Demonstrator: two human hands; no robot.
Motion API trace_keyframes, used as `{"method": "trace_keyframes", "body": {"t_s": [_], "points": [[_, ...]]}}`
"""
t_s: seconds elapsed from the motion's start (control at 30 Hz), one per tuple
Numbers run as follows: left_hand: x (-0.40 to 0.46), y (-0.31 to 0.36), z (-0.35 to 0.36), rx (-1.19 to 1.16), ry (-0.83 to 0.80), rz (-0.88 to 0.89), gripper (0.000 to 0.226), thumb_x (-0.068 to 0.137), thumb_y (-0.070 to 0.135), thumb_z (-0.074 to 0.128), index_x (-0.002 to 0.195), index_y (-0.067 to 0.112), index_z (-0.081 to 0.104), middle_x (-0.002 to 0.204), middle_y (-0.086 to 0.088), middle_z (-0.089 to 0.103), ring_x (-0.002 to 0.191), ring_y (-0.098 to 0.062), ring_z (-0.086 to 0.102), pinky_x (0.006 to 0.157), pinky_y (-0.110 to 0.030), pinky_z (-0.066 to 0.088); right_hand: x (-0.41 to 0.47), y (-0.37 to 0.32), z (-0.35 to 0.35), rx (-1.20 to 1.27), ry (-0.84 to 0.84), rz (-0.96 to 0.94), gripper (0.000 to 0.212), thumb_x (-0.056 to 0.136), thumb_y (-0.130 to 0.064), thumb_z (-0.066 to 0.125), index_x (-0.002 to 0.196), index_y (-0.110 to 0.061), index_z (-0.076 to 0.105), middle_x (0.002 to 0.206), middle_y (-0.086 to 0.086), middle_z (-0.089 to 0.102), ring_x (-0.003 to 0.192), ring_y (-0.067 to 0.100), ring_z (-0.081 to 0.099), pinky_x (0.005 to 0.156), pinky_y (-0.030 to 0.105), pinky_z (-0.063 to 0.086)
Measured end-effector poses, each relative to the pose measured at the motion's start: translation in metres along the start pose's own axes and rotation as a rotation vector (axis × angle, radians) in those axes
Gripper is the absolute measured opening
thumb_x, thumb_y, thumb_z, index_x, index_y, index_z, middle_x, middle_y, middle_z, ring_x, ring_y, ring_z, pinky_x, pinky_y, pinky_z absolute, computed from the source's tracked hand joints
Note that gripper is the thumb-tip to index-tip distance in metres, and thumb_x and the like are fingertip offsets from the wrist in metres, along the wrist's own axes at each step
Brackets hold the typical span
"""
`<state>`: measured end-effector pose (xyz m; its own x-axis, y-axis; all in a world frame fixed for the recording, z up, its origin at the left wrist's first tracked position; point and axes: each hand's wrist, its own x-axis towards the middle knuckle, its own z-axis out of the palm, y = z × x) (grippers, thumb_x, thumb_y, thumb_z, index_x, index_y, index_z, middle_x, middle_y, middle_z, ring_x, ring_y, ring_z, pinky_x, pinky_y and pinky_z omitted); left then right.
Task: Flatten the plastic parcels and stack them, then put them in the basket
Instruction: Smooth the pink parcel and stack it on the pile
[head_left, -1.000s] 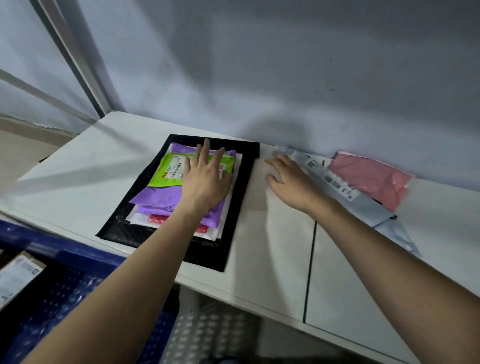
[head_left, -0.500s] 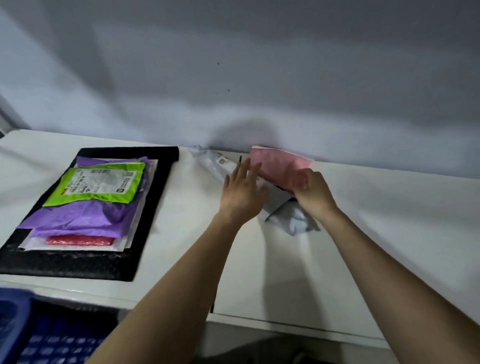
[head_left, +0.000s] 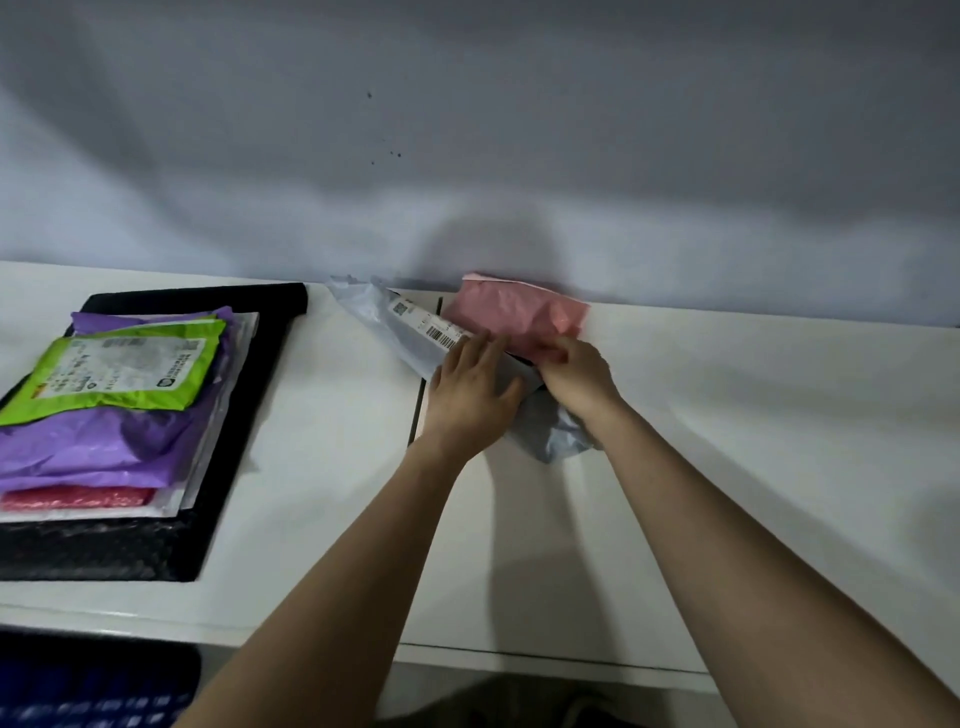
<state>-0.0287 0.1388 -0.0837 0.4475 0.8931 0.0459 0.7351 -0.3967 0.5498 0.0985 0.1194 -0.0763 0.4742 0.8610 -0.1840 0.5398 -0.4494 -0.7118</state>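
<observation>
A grey plastic parcel (head_left: 395, 325) with a barcode label lies crumpled by the wall at the middle of the white table (head_left: 753, 441). A pink parcel (head_left: 511, 314) lies partly on top of it. My left hand (head_left: 475, 389) rests flat on the grey parcel with its fingers straight. My right hand (head_left: 574, 371) pinches the near edge of the pink parcel. At the left stands a stack of flat parcels: a green one (head_left: 122, 364) on a purple one (head_left: 104, 441), with red and white ones beneath, all on a black one (head_left: 249, 374).
A blue basket (head_left: 98, 686) sits below the table's front edge at the lower left. The grey wall (head_left: 467, 130) runs right behind the parcels. A seam (head_left: 418, 415) divides the tabletop near my left hand.
My left hand left the stack and moved right onto the grey parcel. My right hand took hold of the pink parcel's edge. The view swung to the right.
</observation>
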Motion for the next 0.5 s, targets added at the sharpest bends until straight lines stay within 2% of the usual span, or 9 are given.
{"method": "trace_keyframes", "body": {"t_s": [0.1, 0.2, 0.27, 0.33, 0.37, 0.4, 0.47, 0.5], "points": [[0.0, 0.0, 0.004, 0.021, -0.006, 0.001, 0.057, 0.093, 0.034, 0.048, 0.145, 0.022, 0.03, 0.156, 0.0, 0.023, 0.144, -0.02, 0.016, 0.114, -0.038, 0.017, 0.003, -0.003, 0.006, 0.073, -0.023, 0.061, 0.032, 0.085, -0.022, 0.05, 0.11, -0.014, 0.069, 0.114, 0.015, 0.065, 0.109, 0.035, 0.057, 0.099, 0.045, 0.045], [-0.001, -0.001, 0.004, 0.035, -0.011, 0.005, 0.057, 0.092, 0.03, 0.049, 0.145, 0.022, 0.031, 0.156, 0.0, 0.023, 0.143, -0.022, 0.017, 0.114, -0.04, 0.019, 0.007, -0.005, 0.012, 0.146, -0.002, 0.044, 0.03, 0.079, -0.022, 0.055, 0.1, -0.007, 0.069, 0.104, 0.017, 0.069, 0.102, 0.035, 0.063, 0.09, 0.043, 0.052], [-0.001, 0.0, 0.0, 0.019, -0.007, 0.001, 0.058, 0.091, 0.028, 0.05, 0.145, 0.023, 0.03, 0.155, -0.001, 0.023, 0.143, -0.022, 0.018, 0.113, -0.042, 0.022, 0.004, -0.013, 0.01, 0.193, 0.043, 0.025, 0.024, 0.077, -0.016, 0.058, 0.094, -0.002, 0.069, 0.095, 0.016, 0.07, 0.09, 0.031, 0.066, 0.077, 0.032, 0.056], [-0.002, 0.003, -0.007, -0.012, -0.003, 0.001, 0.06, 0.089, 0.026, 0.051, 0.145, 0.023, 0.03, 0.155, -0.001, 0.023, 0.142, -0.023, 0.02, 0.111, -0.042, 0.024, -0.002, -0.022, 0.002, 0.226, 0.125, -0.007, 0.017, 0.078, -0.005, 0.057, 0.088, 0.002, 0.07, 0.088, 0.013, 0.069, 0.079, 0.025, 0.063, 0.061, 0.013, 0.047], [-0.002, 0.006, -0.011, -0.032, 0.005, 0.007, 0.06, 0.089, 0.026, 0.051, 0.145, 0.023, 0.03, 0.155, -0.001, 0.024, 0.141, -0.023, 0.022, 0.11, -0.041, 0.025, -0.005, -0.027, -0.003, 0.233, 0.184, -0.025, 0.019, 0.079, 0.0, 0.054, 0.09, 0.002, 0.07, 0.09, 0.012, 0.068, 0.083, 0.023, 0.062, 0.063, 0.009, 0.043], [-0.003, 0.009, -0.016, -0.057, 0.017, 0.017, 0.06, 0.087, 0.027, 0.049, 0.144, 0.023, 0.031, 0.154, -0.001, 0.025, 0.14, -0.024, 0.024, 0.109, -0.041, 0.026, -0.008, -0.032, -0.009, 0.244, 0.252, -0.038, 0.025, 0.08, 0.004, 0.052, 0.096, 0.0, 0.071, 0.099, 0.01, 0.069, 0.092, 0.022, 0.062, 0.072, 0.01, 0.044], [-0.006, 0.014, -0.025, -0.105, 0.062, 0.056, 0.065, 0.078, 0.032, 0.043, 0.142, 0.023, 0.035, 0.152, 0.0, 0.029, 0.137, -0.025, 0.03, 0.107, -0.04, 0.03, -0.015, -0.044, -0.019, 0.293, 0.371, -0.063, 0.033, 0.081, 0.006, 0.049, 0.103, -0.005, 0.071, 0.11, 0.008, 0.069, 0.104, 0.021, 0.062, 0.09, 0.022, 0.048], [-0.007, 0.016, -0.029, -0.116, 0.09, 0.087, 0.07, 0.073, 0.033, 0.042, 0.143, 0.022, 0.035, 0.151, -0.001, 0.03, 0.136, -0.025, 0.032, 0.107, -0.039, 0.032, -0.019, -0.05, -0.023, 0.304, 0.408, -0.093, 0.033, 0.082, 0.006, 0.049, 0.102, -0.007, 0.072, 0.11, 0.007, 0.069, 0.104, 0.02, 0.063, 0.091, 0.025, 0.049]]}}
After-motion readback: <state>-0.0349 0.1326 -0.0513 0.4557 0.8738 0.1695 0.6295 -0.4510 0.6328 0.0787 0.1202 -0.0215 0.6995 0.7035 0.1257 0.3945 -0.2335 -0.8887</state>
